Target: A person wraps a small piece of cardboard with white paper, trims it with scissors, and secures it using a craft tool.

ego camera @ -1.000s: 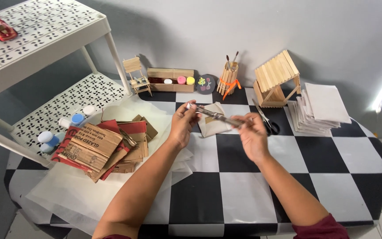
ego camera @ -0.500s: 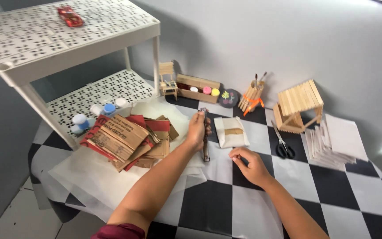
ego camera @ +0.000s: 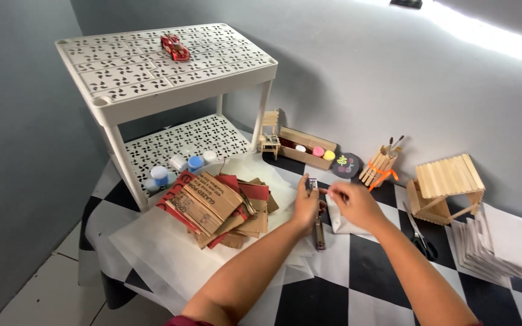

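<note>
Grey walls back a checkered counter [ego camera: 357, 290] partly covered with white paper [ego camera: 152, 253]. Left hand [ego camera: 307, 207] pinches a small tool [ego camera: 312, 183] upright at its fingertips, just right of the cardboard stack [ego camera: 219, 208]. Right hand [ego camera: 355, 204] meets it, thumb and forefinger closed on something too small to identify. A cutter [ego camera: 319, 230] lies on the counter directly below both hands. Scissors [ego camera: 419, 235] lie right of the hands; a stick house [ego camera: 447, 188] stands beyond them. A white rack [ego camera: 164, 78] stands behind the stack, carrying a red toy car [ego camera: 175, 47].
</note>
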